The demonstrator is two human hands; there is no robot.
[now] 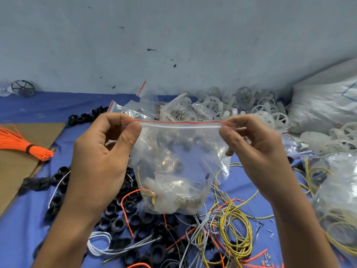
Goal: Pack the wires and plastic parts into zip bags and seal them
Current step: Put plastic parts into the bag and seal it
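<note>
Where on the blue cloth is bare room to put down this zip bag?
Free: the blue cloth at far left, between wall, cardboard and black rings; also the near corner beside the cardboard. Crowded: black rings and wires under the zip bag, white wheels and other bags at right.

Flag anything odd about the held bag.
Nothing stands out. The bag hangs upright, its zip strip stretched straight between the left hand and right hand. No tear or spill shows. Whether the zip is fully shut cannot be told.
</note>
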